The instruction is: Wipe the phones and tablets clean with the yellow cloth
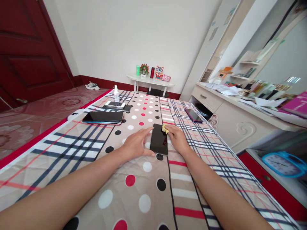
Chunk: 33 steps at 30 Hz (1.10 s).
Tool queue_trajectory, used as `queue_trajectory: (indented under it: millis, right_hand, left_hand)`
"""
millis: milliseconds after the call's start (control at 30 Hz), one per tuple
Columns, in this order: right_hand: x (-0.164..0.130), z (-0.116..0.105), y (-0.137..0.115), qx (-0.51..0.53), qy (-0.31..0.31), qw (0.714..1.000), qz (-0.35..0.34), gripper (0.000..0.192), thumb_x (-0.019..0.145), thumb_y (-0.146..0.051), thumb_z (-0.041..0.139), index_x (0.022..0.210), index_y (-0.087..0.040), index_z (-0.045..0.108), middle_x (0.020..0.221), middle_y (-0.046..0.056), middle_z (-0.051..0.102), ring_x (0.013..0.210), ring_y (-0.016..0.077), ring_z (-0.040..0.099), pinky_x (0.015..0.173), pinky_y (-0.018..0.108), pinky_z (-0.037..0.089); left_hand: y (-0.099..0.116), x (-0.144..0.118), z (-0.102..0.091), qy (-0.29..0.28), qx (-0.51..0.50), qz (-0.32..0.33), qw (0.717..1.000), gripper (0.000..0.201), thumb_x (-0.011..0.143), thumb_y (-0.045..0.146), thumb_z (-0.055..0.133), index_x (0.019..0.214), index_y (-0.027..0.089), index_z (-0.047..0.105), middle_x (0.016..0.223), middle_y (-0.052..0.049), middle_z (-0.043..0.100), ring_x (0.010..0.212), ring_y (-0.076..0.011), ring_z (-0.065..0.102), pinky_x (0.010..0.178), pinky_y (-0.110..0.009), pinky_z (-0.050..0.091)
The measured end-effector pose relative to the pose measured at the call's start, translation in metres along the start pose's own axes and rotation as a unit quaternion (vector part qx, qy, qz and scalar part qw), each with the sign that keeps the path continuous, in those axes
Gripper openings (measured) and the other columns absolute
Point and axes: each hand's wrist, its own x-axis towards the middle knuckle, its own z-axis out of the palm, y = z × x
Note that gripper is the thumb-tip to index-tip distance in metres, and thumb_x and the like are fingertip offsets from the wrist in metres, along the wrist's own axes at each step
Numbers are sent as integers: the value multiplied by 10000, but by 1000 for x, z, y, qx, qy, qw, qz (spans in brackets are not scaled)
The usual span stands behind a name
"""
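A black phone (158, 139) lies screen-up on the patterned bedspread (134, 191). My left hand (136, 143) rests flat against its left edge, fingers spread along the side and steadying it. At the phone's upper right edge my right hand (177, 137) presses a small yellow cloth (164, 128) onto the screen, fingers closed on the cloth.
Stacked tablets (103, 117), a white phone (115, 104) and a spray bottle (116, 94) sit at the far left of the bed. A purple phone (193, 115) lies far right. A dresser (230, 111) stands on the right, a white side table (150, 81) at the back wall.
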Motion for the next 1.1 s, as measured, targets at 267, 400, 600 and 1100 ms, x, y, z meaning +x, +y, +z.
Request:
queue_trajectory:
  millis: [267,400,600,1100]
  right_hand:
    - [-7,-6,-29,-6,-13,999,-33,219,768,-100,527,880,-196,689,955,64,638,948,205,578,870,360,465]
    - [-22,-9,-60,47,-91,990,-92,193,740,-89,534,825,-211,656,940,42,607,873,181,578,781,311,476]
    - [-20,-11,-57,41,-124,982,-139,206,802,-143,526,885,-232,692,953,41,609,883,181,573,795,311,469]
    - [-12,-1,-58,-53,-102,987,-110,262,889,-158,468,1010,-217,693,944,62,611,892,186,562,764,301,447]
  left_hand:
    - [0,2,2,10,8,-7,1000,1065,504,498,831,1425,303,335,1216,-38,583,936,-238,606,818,-346,471]
    - [0,2,1,7,12,-11,1000,1059,495,501,833,1415,291,353,1206,-35,582,884,-213,602,768,-325,474]
    - [2,1,0,6,11,-6,1000,1040,510,472,833,1417,301,352,1229,-34,581,920,-228,605,775,-326,469]
    - [0,3,0,-1,7,-23,1000,1133,488,529,833,1454,316,279,1254,-23,573,851,-202,614,760,-324,469]
